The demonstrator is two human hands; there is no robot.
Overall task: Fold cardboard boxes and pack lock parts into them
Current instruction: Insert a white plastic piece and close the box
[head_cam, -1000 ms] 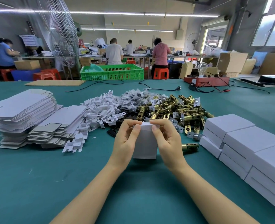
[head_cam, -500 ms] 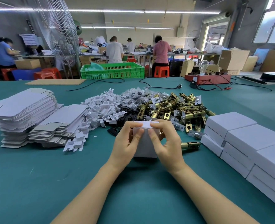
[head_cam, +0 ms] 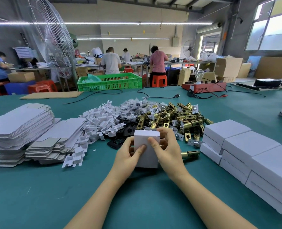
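Note:
A small white cardboard box [head_cam: 145,138] stands upright on the green table [head_cam: 37,195], its top flap closed. My left hand [head_cam: 127,156] grips its left side, thumb on the front face. My right hand [head_cam: 168,146] holds the right side, thumb pressed on the front and fingers curled over the top right corner. Behind lies a heap of brass lock latches [head_cam: 175,116], black plates [head_cam: 128,129], bagged screws [head_cam: 133,106] and white card inserts [head_cam: 100,121]. One brass latch [head_cam: 190,154] lies alone by my right wrist.
Stacks of flat white box blanks [head_cam: 21,126] sit on the left. Closed white boxes [head_cam: 246,151] are stacked on the right. A green crate [head_cam: 110,81], a cardboard sheet [head_cam: 52,95], cables and a red device [head_cam: 204,87] lie at the far edge. People work at benches beyond.
The top flap has gone down and the box now looks closed. Both thumbs slid from the top edge down onto the front face.

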